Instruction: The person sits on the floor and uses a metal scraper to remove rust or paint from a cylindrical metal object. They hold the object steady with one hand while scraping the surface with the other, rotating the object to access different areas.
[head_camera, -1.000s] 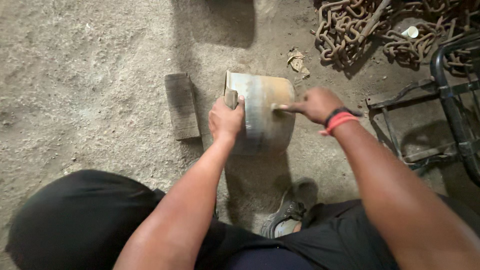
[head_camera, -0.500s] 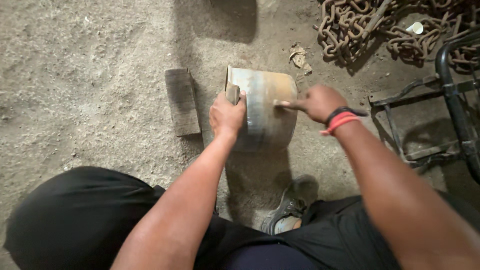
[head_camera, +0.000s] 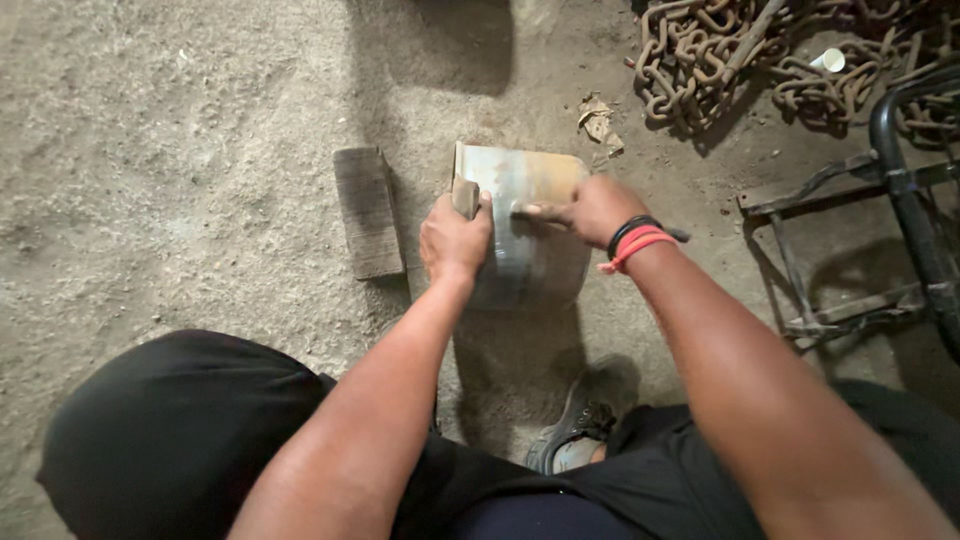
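Note:
A curved sheet-metal piece (head_camera: 528, 190) with rounded corners stands on the sandy ground in front of me. My left hand (head_camera: 455, 238) is closed around a small wooden block (head_camera: 465, 195) pressed against the sheet's left edge. My right hand (head_camera: 592, 210) grips a thin pointed tool whose tip (head_camera: 523, 212) touches the sheet's face. Black and red bands (head_camera: 633, 243) circle the right wrist.
A flat wooden block (head_camera: 367, 211) lies on the ground left of the sheet. A pile of rusty chain (head_camera: 740, 60) sits at the top right, a black metal frame (head_camera: 905, 190) at the right edge. My shoe (head_camera: 578, 425) and dark-clothed knees fill the bottom.
Both hands stay on the sheet with almost no shift. The view moved only slightly.

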